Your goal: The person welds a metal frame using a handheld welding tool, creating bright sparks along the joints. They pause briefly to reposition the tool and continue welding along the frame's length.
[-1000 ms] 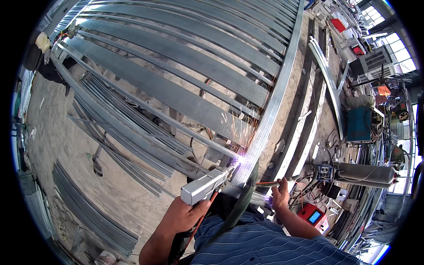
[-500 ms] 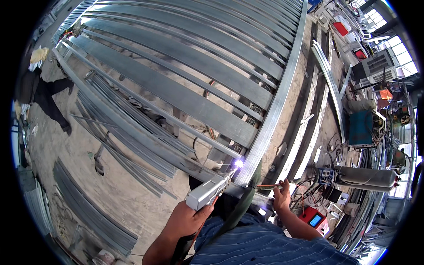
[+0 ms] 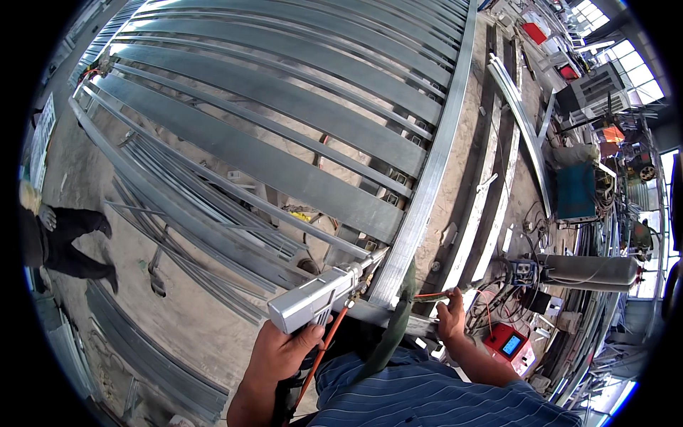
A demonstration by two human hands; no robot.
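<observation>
a: low in the middle of the frame, what's the left hand (image 3: 281, 352) doing?

b: it's wrapped tight round the grip of a grey welding gun (image 3: 313, 301), with an orange hose (image 3: 321, 356) trailing down from it past the wrist. the gun's nozzle slants up and to the right, so its tip sits just beside the long galvanised rail (image 3: 427, 178) where a flat slat (image 3: 235, 153) meets it, probably so the tip lines up with that joint.

a: and the right hand (image 3: 451, 318)?

b: lower right of centre, closed on a thin orange-tipped filler rod (image 3: 430, 294) that points left toward the same joint. the hand rests by the rail's near end, which would steady the rod.

a: why is the frame lying flat?

b: the gate frame (image 3: 284, 92) fills the upper half, slats spread across the concrete floor (image 3: 185, 320), likely so every joint can be reached from above.

a: anything else around?

b: a small red machine with a blue screen (image 3: 506, 346) and a grey gas cylinder (image 3: 587, 270) at the right, cables tangled between. at the left edge, another person's dark trousers (image 3: 67, 242).
</observation>
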